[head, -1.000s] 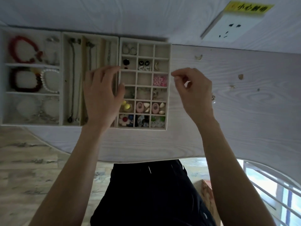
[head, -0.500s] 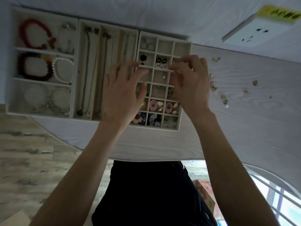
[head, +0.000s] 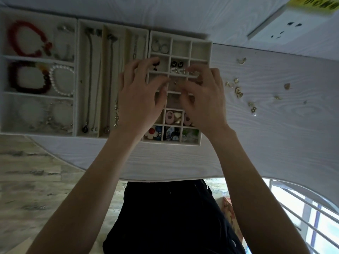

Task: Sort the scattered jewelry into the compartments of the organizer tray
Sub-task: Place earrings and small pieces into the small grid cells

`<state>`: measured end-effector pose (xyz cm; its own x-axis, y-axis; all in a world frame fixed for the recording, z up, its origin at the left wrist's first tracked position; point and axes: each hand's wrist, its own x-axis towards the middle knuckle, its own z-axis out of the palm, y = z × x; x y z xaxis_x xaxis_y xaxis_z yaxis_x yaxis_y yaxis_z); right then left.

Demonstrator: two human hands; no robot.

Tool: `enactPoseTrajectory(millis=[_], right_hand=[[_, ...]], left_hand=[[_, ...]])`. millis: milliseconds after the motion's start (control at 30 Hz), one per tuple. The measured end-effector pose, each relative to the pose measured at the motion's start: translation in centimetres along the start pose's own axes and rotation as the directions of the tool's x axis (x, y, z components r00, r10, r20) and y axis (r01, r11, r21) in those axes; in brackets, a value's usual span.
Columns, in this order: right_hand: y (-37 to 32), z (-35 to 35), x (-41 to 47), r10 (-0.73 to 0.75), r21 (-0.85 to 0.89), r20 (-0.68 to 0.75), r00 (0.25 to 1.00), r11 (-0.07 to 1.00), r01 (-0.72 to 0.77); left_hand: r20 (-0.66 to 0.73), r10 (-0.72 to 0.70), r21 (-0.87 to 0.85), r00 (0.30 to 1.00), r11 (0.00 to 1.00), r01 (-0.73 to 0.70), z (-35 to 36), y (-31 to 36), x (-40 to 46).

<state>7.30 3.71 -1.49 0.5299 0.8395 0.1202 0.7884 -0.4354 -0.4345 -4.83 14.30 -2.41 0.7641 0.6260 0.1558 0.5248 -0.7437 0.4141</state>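
Over the tray's [head: 206,92] middle cells, both hands [head: 139,99] [head: 203,99] hovered, fingers curled, grip unclear; loose earrings [head: 238,92] near the table's right edge seemed next.

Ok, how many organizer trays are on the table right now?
3, side by side along the table's far edge: the bracelet tray on the left, the necklace tray in the middle, and the grid tray on the right. None appears hidden.
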Motion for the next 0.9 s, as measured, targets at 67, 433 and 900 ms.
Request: enactPoseTrajectory(millis=[67,433,900], right_hand=[[0.4,-0.3,0.0,0.050,0.021,-0.068,0.996,0.999,-0.049],[0.6,0.8,2.2,-0.043,-0.100,-0.019,0.999,0.994,0.041],[0.1,1.3,2.7,-0.102,-0.176,-0.051,0.993,0.980,0.091]], left_hand=[[0.004,0.010,-0.010,1.000,1.000,-0.010,0.0,0.0,-0.2],[0.075,0.065,0.061,0.995,0.996,-0.070,0.8,0.3,-0.1],[0.049,0.085,0.098,0.995,0.991,-0.089,0.5,0.6,0.0]])
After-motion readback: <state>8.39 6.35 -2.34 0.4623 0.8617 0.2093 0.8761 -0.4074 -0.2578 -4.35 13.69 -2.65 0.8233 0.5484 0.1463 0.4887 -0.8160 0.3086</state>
